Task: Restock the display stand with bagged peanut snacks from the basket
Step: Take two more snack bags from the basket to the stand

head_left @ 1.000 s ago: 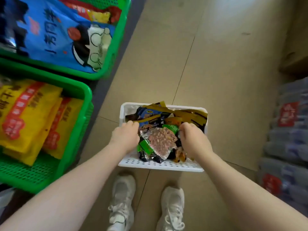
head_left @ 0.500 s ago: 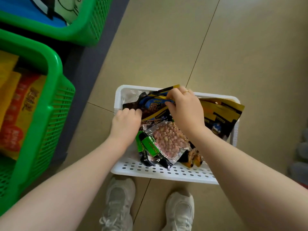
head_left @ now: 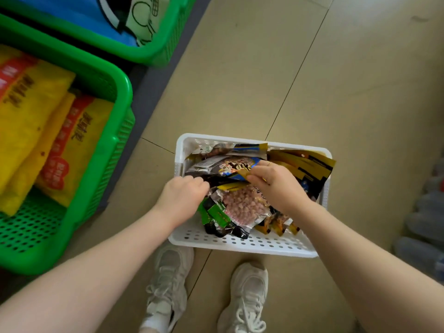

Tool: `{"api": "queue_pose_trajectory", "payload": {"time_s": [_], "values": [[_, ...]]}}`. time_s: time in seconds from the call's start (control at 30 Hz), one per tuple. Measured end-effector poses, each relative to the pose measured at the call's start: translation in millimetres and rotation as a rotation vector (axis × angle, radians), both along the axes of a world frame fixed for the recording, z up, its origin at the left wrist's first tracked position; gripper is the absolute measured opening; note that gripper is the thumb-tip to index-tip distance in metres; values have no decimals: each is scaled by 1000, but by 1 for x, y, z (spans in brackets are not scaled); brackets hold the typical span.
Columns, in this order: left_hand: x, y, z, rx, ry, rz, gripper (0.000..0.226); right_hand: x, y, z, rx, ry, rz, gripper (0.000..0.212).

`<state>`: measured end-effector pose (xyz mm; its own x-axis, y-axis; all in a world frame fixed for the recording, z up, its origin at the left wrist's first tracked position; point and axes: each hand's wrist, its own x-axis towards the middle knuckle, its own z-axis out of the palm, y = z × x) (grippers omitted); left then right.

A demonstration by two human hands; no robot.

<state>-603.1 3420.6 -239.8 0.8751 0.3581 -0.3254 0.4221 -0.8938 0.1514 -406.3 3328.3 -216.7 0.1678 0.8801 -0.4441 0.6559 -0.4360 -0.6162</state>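
both hands sorting snack bags in white basket

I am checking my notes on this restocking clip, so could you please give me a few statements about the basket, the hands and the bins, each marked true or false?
1. The white basket stands on the floor ahead of the person's shoes. True.
2. The right hand pinches the corner of a dark snack bag with blue and yellow trim. True.
3. The left hand rests on the green bin's rim. False: it is inside the white basket, among the bags.
4. The clear bag of peanuts lies in the basket between the two hands. True.
5. The green bin nearest the basket holds blue packs. False: it holds yellow packs with red labels.
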Motion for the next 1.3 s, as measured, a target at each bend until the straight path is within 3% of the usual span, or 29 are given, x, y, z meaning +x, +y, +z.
{"api": "queue_pose_trajectory", "payload": {"time_s": [0.17, 0.3, 0.47, 0.6, 0.7, 0.93, 1.0, 1.03, 1.17, 1.3], "values": [[-22, -11, 85, -42, -73, 47, 26, -2, 8, 90, 158, -230, 52, 6], [-27, -4, 193, 28, -101, 69, 23, -2, 18, 194, 126, -441, 217, 34], [-43, 6, 331, 65, -158, 114, 12, 4, 17, 328, 123, -500, 197, 25], [-71, -4, 448, 98, -241, 202, 9, -15, 30, 448, 162, -493, 374, 26], [-105, -19, 537, 207, -289, 314, 12, -45, 46, 532, 304, -510, 438, 27], [-230, -68, 686, 548, -392, 619, 44, -166, 82, 666, 746, -403, 650, 13], [-268, -84, 721, 602, -495, 711, 48, -214, 82, 697, 860, -322, 676, 35], [-286, -93, 737, 623, -559, 767, 46, -237, 81, 713, 915, -287, 670, 40], [-371, -130, 796, 721, -833, 982, 31, -338, 76, 776, 1103, -156, 635, 29], [-465, -165, 849, 862, -880, 1011, 33, -440, 64, 826, 1293, -161, 694, 34]]}}
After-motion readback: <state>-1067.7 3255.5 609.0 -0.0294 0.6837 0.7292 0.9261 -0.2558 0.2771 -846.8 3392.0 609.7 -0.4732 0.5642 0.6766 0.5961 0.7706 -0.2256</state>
